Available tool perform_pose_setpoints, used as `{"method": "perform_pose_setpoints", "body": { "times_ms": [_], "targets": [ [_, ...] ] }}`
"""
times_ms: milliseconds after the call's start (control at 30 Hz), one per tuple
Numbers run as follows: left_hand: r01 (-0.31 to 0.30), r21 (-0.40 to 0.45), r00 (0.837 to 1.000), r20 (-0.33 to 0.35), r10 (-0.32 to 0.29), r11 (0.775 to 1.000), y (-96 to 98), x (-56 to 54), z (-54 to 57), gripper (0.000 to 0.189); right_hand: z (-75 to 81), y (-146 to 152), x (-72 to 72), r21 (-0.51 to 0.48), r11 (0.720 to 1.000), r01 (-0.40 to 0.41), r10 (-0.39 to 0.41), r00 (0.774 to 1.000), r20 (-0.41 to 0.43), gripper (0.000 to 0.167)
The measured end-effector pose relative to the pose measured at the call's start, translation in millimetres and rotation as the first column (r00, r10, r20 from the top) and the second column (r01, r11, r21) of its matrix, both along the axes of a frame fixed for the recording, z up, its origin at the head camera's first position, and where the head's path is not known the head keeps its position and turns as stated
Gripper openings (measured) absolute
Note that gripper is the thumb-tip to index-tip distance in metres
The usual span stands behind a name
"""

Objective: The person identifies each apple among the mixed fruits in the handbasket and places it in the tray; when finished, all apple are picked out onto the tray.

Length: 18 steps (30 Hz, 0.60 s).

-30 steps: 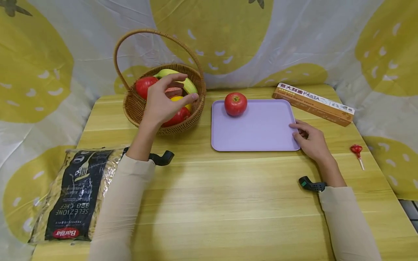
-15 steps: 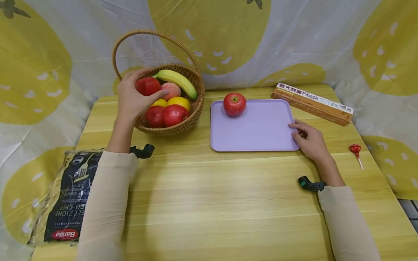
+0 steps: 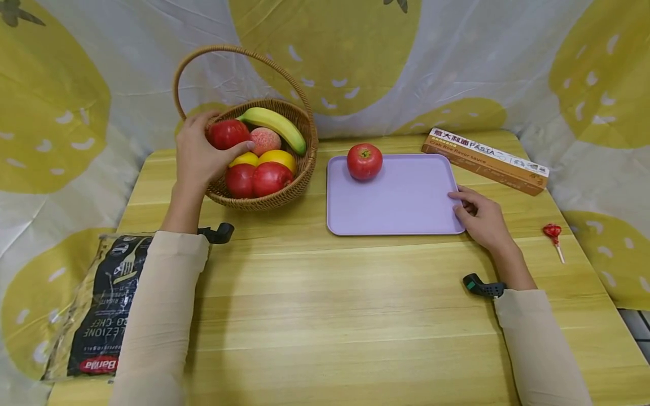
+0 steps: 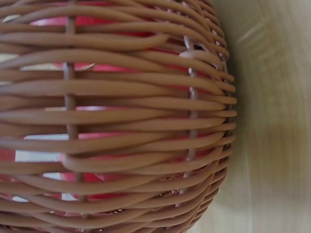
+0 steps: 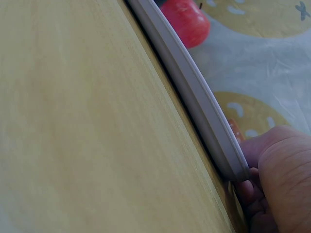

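Red apple looks round and glossy, left hand gripping it, right hand pinching lilac tray.

A red apple sat at the left of the round, high-handled wicker basket, grasped by the left hand, while the lavender tray lay on the desk, its right edge pinched by the right hand, a second apple near its far-left corner.

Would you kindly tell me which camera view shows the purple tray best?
The head view: it shows the purple tray nearly whole from above, with the right hand gripping its edge. The right wrist view shows only part of its rim; the left wrist view shows none.
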<state>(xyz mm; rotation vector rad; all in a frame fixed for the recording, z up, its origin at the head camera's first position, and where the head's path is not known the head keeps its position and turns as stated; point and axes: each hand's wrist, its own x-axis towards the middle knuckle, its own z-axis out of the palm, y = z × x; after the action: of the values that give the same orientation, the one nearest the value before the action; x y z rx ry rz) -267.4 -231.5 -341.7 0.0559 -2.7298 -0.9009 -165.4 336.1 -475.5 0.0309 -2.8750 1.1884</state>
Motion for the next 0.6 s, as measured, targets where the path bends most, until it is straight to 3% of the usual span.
{"method": "perform_pose_setpoints", "body": {
  "times_ms": [300, 600],
  "targets": [
    [-0.070, -0.065, 0.996, 0.045, 0.073, 0.995, 2.6, -0.1, 2.9, 0.101, -0.9, -0.3, 0.5, -0.007, 1.000, 0.000, 0.000, 1.000, -0.005, 0.036],
    [-0.132, -0.164, 0.980, 0.125, 0.153, 0.978, 8.2, -4.7, 5.3, 0.108, -0.2, 0.6, 0.2, 0.002, 1.000, 0.004, -0.004, 1.000, 0.016, 0.038]
  ]
}}
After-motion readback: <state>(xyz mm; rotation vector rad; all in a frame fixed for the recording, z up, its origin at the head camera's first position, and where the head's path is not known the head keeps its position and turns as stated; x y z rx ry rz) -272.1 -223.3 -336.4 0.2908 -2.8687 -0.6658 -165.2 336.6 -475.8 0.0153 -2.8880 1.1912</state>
